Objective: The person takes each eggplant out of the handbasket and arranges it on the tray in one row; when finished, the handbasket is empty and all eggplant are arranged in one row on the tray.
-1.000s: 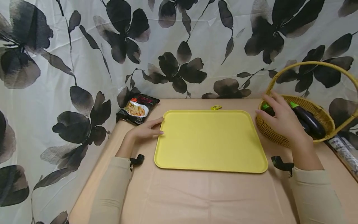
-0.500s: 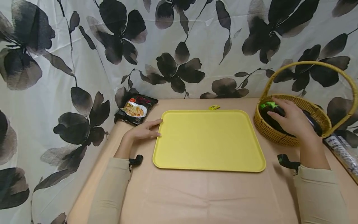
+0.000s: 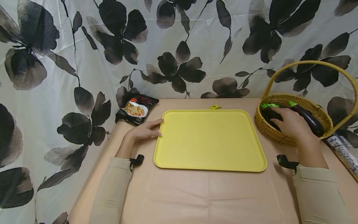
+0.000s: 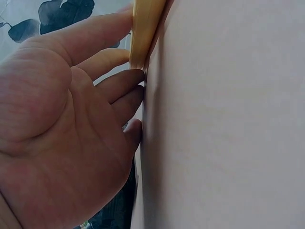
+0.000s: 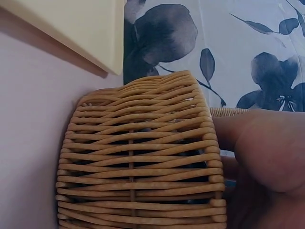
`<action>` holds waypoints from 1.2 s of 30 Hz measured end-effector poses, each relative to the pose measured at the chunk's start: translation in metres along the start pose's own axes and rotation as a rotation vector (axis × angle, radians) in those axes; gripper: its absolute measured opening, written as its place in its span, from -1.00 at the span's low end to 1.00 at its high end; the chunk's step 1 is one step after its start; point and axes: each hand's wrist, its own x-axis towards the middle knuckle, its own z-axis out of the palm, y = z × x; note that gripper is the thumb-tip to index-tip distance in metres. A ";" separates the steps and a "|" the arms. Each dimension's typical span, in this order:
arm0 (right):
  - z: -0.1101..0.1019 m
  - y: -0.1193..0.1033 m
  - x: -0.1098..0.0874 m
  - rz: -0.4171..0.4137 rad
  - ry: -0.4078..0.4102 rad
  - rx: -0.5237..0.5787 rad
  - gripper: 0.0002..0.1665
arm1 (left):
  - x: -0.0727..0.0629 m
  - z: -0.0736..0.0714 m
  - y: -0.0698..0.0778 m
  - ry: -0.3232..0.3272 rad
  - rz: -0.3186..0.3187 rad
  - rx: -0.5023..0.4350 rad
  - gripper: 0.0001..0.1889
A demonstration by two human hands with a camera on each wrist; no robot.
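The yellow tray [image 3: 209, 140] lies flat on the table. At its left edge my left hand [image 3: 142, 130] rests with thumb and fingers extended, fingertips touching the rim; the left wrist view shows the hand's palm [image 4: 62, 114] beside the tray's edge [image 4: 145, 28]. On the right stands a wicker basket [image 3: 263, 127] with a tall handle, holding dark eggplants. My right hand [image 3: 296, 124] reaches into it, thumb and fingers around an eggplant [image 3: 272, 114] with a green stem. Another eggplant [image 3: 309, 119] lies right of the hand. In the right wrist view, the basket's wall [image 5: 143, 162] hides the fingertips.
A black noodle packet [image 3: 137, 109] lies at the back left corner. Behind the tray is a small yellow object [image 3: 215, 107]. A clear plastic-wrapped item [image 3: 342, 152] sits at the right edge. A floral curtain [image 3: 173, 37] hangs along the back and left.
My right hand has gone from the basket's left rim deeper inside, and the eggplant at its fingers now sits lower. My left hand stays at the tray's edge.
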 end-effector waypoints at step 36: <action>-0.008 -0.054 0.004 -0.094 0.196 0.407 -0.23 | 0.002 0.000 0.008 -0.004 -0.011 -0.009 -0.10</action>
